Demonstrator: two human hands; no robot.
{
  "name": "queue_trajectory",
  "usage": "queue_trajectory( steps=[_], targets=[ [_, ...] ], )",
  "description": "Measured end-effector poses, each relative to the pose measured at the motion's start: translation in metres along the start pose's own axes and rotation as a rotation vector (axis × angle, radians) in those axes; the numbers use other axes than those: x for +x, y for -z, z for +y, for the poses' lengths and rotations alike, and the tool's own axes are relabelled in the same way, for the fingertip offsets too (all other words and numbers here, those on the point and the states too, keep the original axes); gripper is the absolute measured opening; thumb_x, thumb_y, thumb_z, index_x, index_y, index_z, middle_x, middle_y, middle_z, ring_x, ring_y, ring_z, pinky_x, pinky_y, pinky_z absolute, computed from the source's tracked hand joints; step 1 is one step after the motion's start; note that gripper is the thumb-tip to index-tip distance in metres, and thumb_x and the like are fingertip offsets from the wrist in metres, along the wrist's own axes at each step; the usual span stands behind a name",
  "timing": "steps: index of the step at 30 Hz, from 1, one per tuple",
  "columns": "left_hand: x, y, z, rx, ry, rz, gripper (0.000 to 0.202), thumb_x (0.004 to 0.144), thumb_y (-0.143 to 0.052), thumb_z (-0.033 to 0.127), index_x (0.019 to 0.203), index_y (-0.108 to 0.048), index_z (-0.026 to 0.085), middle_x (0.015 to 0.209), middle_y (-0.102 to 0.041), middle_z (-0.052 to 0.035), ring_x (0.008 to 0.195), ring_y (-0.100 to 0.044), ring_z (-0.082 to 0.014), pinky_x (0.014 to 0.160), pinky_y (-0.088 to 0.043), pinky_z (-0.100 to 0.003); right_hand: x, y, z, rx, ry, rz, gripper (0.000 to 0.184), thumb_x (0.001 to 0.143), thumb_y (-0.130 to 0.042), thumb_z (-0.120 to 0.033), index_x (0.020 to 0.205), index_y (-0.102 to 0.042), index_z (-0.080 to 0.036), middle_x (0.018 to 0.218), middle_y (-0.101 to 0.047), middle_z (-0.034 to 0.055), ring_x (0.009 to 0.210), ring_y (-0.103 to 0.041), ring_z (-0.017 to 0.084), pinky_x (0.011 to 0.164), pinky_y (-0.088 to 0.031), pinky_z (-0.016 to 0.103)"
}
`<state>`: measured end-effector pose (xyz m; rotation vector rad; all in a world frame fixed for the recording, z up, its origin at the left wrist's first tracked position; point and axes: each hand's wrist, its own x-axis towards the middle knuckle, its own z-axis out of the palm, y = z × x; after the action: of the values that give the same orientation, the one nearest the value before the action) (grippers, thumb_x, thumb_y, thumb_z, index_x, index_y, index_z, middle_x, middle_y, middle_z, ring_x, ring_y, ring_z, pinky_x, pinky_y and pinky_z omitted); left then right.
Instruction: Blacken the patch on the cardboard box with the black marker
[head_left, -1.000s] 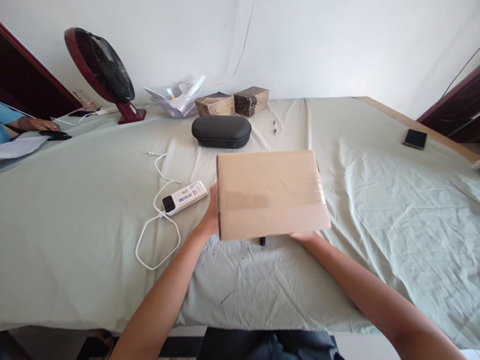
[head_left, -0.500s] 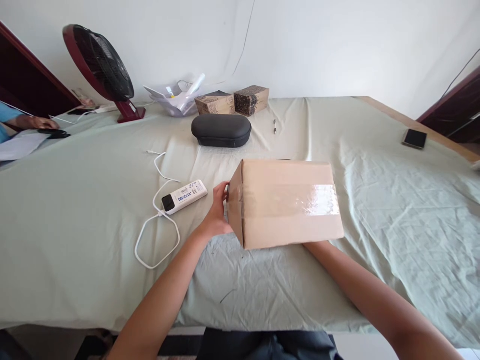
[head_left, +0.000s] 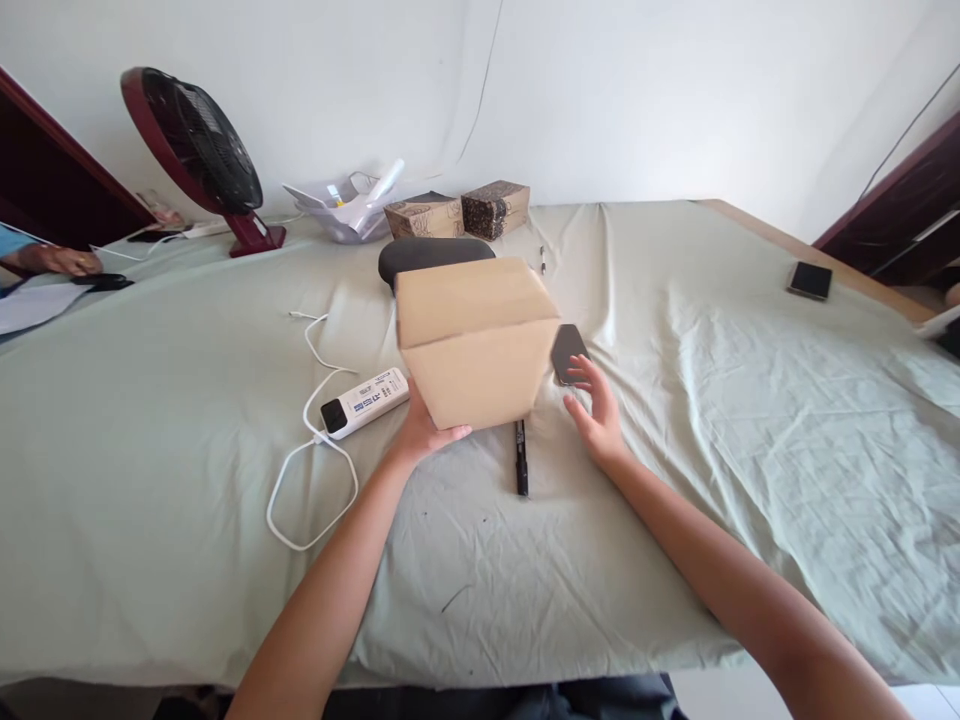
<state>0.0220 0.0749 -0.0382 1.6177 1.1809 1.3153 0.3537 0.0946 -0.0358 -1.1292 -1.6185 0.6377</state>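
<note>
A plain brown cardboard box (head_left: 474,350) is tilted above the table, with two of its faces turned toward me. My left hand (head_left: 429,425) grips its lower left corner, thumb along the bottom edge and the other fingers hidden behind. Apart from the box on its right, my right hand (head_left: 598,415) is open with fingers spread, holding nothing. Just beyond those fingers lies a dark flat object (head_left: 570,353), perhaps a phone. A black marker (head_left: 522,460) rests on the cloth below the box, its upper end hidden.
A white power strip (head_left: 365,402) with a looped cable lies left of the box. Behind it are a black case (head_left: 390,262), small patterned boxes (head_left: 496,209), a plastic basket (head_left: 345,225) and a fan (head_left: 199,150). Another person's hand (head_left: 67,262) is at far left.
The box has turned and moved left, its taped face no longer toward me. My right hand has let go of it. The marker and dark flat object have come into sight.
</note>
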Motion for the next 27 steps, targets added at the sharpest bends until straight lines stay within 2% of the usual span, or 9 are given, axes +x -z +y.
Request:
queue_trajectory(
  steps=[2, 4, 7, 13, 18, 22, 27],
  targets=[
    [0.003, 0.002, -0.001, -0.018, 0.035, 0.013, 0.070, 0.063, -0.097, 0.063, 0.109, -0.071, 0.017, 0.115, -0.077, -0.0153, 0.117, -0.073, -0.0385, 0.105, -0.060, -0.057, 0.013, 0.003, 0.007, -0.234, -0.181, 0.110, 0.069, 0.096, -0.057, -0.058, 0.155, -0.049, -0.024, 0.158, -0.058, 0.0177, 0.140, -0.060, 0.035, 0.117, -0.051, 0.056],
    [0.004, 0.004, 0.000, -0.041, 0.068, 0.024, 0.064, 0.067, -0.091, 0.063, 0.107, -0.071, 0.018, 0.113, -0.079, -0.0158, 0.114, -0.075, -0.0395, 0.102, -0.062, -0.057, 0.030, 0.005, 0.014, -0.396, -0.312, 0.124, 0.073, 0.090, -0.059, -0.057, 0.151, -0.051, -0.019, 0.155, -0.059, 0.0208, 0.145, -0.053, 0.040, 0.121, -0.044, 0.060],
    [0.003, 0.004, 0.003, -0.066, 0.095, 0.041, 0.060, 0.069, -0.088, 0.061, 0.109, -0.072, 0.018, 0.115, -0.081, -0.0165, 0.114, -0.075, -0.0408, 0.102, -0.062, -0.058, 0.060, 0.004, 0.023, -0.513, -0.389, 0.073, 0.083, 0.082, -0.069, -0.058, 0.152, -0.053, -0.017, 0.156, -0.058, 0.0236, 0.150, -0.042, 0.049, 0.124, -0.033, 0.068],
    [0.003, 0.002, 0.010, -0.080, 0.081, 0.021, 0.053, 0.066, -0.091, 0.053, 0.103, -0.074, 0.019, 0.111, -0.082, -0.0145, 0.113, -0.076, -0.0400, 0.103, -0.062, -0.057, 0.113, -0.005, 0.030, -0.639, -0.457, -0.056, 0.089, 0.082, -0.072, -0.054, 0.161, -0.047, -0.023, 0.160, -0.059, 0.0167, 0.151, -0.042, 0.045, 0.125, -0.033, 0.060],
    [0.005, 0.000, 0.011, -0.084, 0.049, -0.014, 0.046, 0.065, -0.090, 0.049, 0.096, -0.074, 0.020, 0.104, -0.082, -0.0123, 0.106, -0.077, -0.0372, 0.100, -0.062, -0.055, 0.123, -0.007, 0.030, -0.683, -0.503, -0.059, 0.105, 0.080, -0.074, -0.058, 0.170, -0.034, -0.022, 0.167, -0.052, 0.0162, 0.154, -0.038, 0.046, 0.125, -0.031, 0.060],
    [0.005, 0.000, 0.012, -0.075, 0.052, -0.029, 0.042, 0.066, -0.088, 0.048, 0.093, -0.073, 0.020, 0.101, -0.082, -0.0117, 0.103, -0.077, -0.0362, 0.098, -0.063, -0.054, 0.124, -0.007, 0.032, -0.687, -0.521, -0.069, 0.112, 0.079, -0.075, -0.057, 0.174, -0.026, -0.025, 0.166, -0.053, 0.0143, 0.152, -0.040, 0.046, 0.125, -0.032, 0.059],
    [0.003, 0.001, 0.014, -0.052, 0.077, -0.058, 0.037, 0.068, -0.087, 0.047, 0.090, -0.073, 0.021, 0.097, -0.081, -0.0099, 0.099, -0.077, -0.0347, 0.095, -0.063, -0.052, 0.125, -0.009, 0.038, -0.680, -0.515, -0.063, 0.108, 0.079, -0.075, -0.057, 0.172, -0.029, -0.029, 0.162, -0.056, 0.0132, 0.151, -0.040, 0.047, 0.124, -0.032, 0.061]
  ],
)
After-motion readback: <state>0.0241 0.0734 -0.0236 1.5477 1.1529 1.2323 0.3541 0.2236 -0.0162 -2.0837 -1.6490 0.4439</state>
